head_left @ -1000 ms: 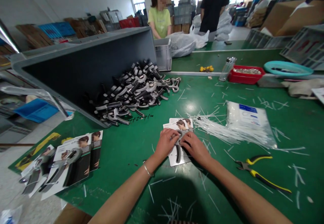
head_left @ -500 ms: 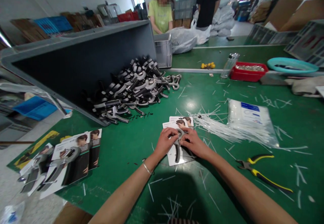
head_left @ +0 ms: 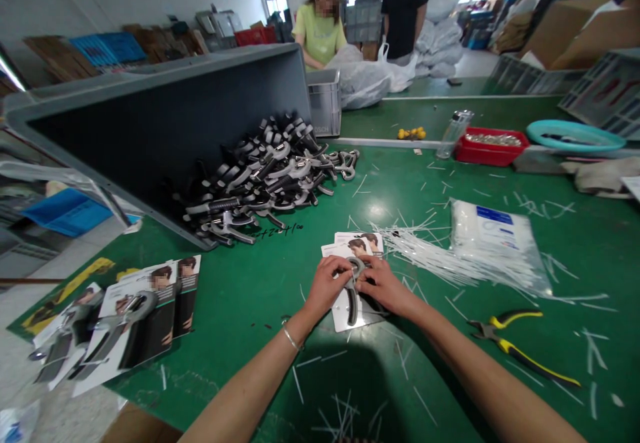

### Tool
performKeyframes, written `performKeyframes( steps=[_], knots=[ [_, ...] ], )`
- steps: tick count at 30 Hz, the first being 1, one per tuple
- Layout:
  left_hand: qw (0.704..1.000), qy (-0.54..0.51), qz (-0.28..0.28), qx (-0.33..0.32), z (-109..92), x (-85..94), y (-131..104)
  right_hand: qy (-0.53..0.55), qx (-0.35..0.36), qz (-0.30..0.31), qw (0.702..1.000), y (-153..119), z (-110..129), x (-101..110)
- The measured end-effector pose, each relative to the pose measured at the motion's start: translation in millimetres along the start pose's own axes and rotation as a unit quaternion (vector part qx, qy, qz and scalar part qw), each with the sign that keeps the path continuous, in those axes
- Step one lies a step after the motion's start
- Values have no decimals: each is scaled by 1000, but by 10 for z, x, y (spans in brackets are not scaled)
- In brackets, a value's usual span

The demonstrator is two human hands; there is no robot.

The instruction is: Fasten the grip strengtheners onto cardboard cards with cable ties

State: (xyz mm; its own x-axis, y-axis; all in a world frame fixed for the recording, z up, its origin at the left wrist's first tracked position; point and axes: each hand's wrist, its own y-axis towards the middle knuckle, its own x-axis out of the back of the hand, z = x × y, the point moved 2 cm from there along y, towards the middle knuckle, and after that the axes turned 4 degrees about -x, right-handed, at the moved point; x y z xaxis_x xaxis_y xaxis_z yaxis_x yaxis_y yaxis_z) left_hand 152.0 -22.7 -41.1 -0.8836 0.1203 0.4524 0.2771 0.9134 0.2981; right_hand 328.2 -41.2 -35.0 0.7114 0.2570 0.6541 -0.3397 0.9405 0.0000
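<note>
A grey-and-black hand grip strengthener [head_left: 353,306] lies on a printed backing card [head_left: 341,316] in front of me. My left hand [head_left: 327,287] closes on the strengthener's left side near its curved top, thumb and fingertips pinched together. From the other side my right hand [head_left: 383,286] grips it near the same spot. The fingertips almost meet; a thin cable tie may be between them, but I cannot make it out. Another printed card [head_left: 375,239] sticks out behind. Loose white cable ties [head_left: 435,251] lie just right of the cards.
A tipped grey crate [head_left: 165,76] spills a pile of strengtheners [head_left: 270,176] at the left. Carded strengtheners [head_left: 107,333] lie at the near left edge. Yellow-black pliers [head_left: 505,341], a bag of ties [head_left: 487,236] and a red tray [head_left: 493,153] are rightward. Two people stand beyond.
Both hands stay at the strengthener with only slight finger movement. The view has shifted a little. Across the table, the person in black has turned slightly.
</note>
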Motion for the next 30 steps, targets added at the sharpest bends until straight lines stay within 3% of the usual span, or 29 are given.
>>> performKeyframes(
  steps=[7, 11, 14, 16, 19, 22, 25, 27, 30],
  knots=[
    [1000, 6, 13, -23, -34, 20, -52, 27, -26, -24, 999, 40, 28, -19],
    [999, -23, 42, 26, -20, 86, 32, 42, -44, -55, 997, 67, 2, -46],
    [994, -50, 52, 82, -51, 115, 121, 58, -14, -86, 995, 38, -18, -73],
    [996, -29, 39, 71, -148, 105, 128, 73, -7, -109, 991, 8, -31, -108],
    [997, 73, 23, -25, -368, 25, -9, 95, -34, -164, 981, -7, -38, -176],
    [975, 180, 76, -104, -512, -94, -263, 90, -38, -201, 975, 30, -9, -230],
    [949, 240, 146, -143, -540, -119, -480, 73, -34, -210, 974, 43, 31, -216],
    [946, 254, 146, -141, -534, -44, -567, 65, -28, -222, 973, -24, 65, -155],
    [954, 289, 55, -61, -492, 156, -640, 24, 6, -187, 982, -237, 156, -56]
  ],
)
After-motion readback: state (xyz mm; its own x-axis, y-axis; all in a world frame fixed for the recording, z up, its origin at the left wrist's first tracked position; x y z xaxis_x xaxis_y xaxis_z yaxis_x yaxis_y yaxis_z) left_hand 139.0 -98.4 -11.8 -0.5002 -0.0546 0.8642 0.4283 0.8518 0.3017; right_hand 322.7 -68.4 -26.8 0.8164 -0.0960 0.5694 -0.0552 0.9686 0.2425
